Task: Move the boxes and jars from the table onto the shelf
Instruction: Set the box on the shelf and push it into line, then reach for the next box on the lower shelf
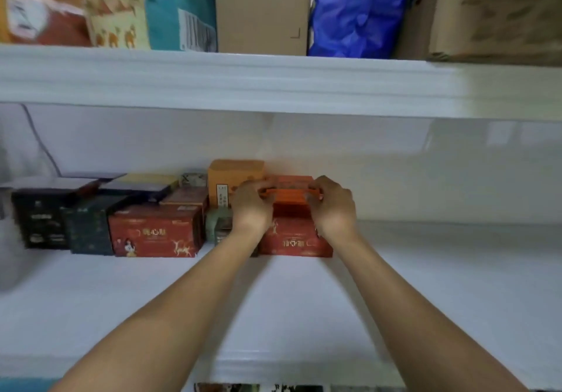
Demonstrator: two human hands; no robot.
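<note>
White shelf (425,285) w/ white back wall (395,163), upper board (273,84) above

The white lower shelf board (425,270) carries a row of boxes near its back wall. A black printed carton (39,221) stands far left, a dark green carton (91,227) touches it, and next comes a red carton with a white deer print (155,232). A tall orange carton (234,175) stands at the wall, and a red carton with an orange carry handle (295,239) sits just right of it. The white upper shelf (273,81) bears a plain tan cardboard box (261,8) beside a crumpled blue plastic bag (359,11).

Open shelf (441,285) right of red box (293,241); packed boxes (121,224) left.
</note>
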